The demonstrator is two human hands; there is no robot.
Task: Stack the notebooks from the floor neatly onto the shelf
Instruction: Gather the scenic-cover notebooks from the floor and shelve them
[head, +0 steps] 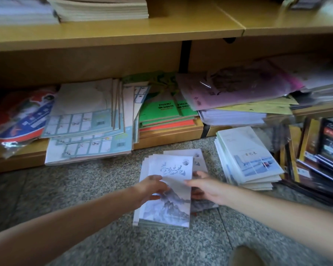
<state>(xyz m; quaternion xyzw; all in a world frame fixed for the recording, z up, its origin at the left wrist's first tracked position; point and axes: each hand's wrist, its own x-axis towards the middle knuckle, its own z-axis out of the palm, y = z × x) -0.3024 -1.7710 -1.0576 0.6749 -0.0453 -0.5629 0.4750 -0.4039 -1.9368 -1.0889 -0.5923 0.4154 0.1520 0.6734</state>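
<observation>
- Speckled grey stone floor (75, 198) fills the near half, polished, with thin joint lines between slabs.
- Against the far side stands a yellow wooden shelf (123, 33) with flat, smooth boards; its upper deck is cut off at the top edge.
- On the low board lie slumped piles: grid-printed workbooks (81, 120) at left, glossy green pads (167, 112) in the middle, and pink plastic-wrapped packs (238, 89) at right, blurred and hard to read.
- A pale diary stack (252, 162) rests on the floor at right, its edges uneven.
- At far right, dark framed items (325, 146) are smeared by blur and cropped.
- The notebooks (171, 206), thin rectangles with a grey ink mountain on white covers, sit fanned on the floor in front of the shelf, between the two hands; the lower ones are mostly hidden by the top cover.
- The left hand (152, 187) grips their left edge, thumb on the cover, fingers curled at the side.
- The right hand (204, 189) grips the right edge, thumb on top, fingertips tucked under and out of sight.
- A brown shape (246, 256) at the near edge is too blurred to identify.
</observation>
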